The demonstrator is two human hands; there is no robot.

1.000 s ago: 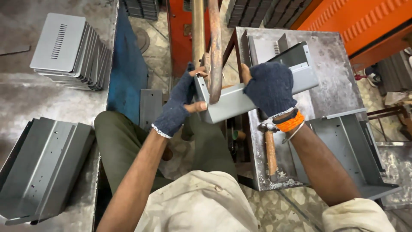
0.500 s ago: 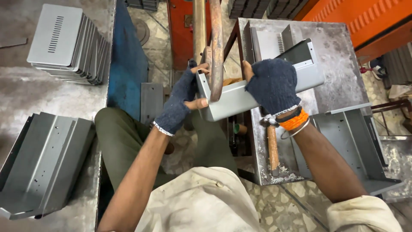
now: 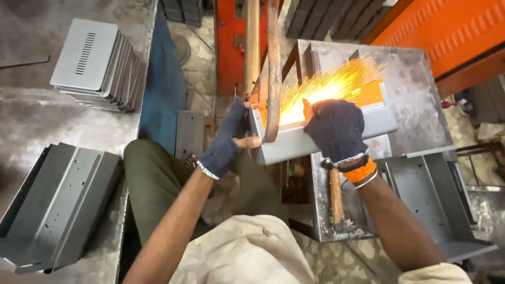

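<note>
Left hand: our left hand [image 3: 227,141], in a dark fingerless glove, is closed on the left end of the grey panel [image 3: 321,138] — thumb pressed along its front face, fingers wrapped behind.
Right hand: our right hand [image 3: 336,129], gloved too, lies curled over the panel's top edge near the middle, gripping it; an orange band [image 3: 360,171] sits at the wrist.
Panel: a bent sheet-metal piece held level in front of us, under the rusty arm [image 3: 273,68] that comes down onto its left part.
Sparks: a fan of yellow sparks [image 3: 329,84] sprays up and right from where arm and panel meet — the glow hides the contact point.
Bench: a steel bench [image 3: 421,94] stands behind the panel; a wooden-handled hammer [image 3: 335,195] lies on its near edge, below our right wrist.
Tray: at the right, an open grey metal tray [image 3: 436,205] — we cannot tell what is in it.
Stacks: on the left table [image 3: 31,121], upright vented covers [image 3: 97,66] are stacked far off, and flat folded panels [image 3: 55,205] nearer.
</note>
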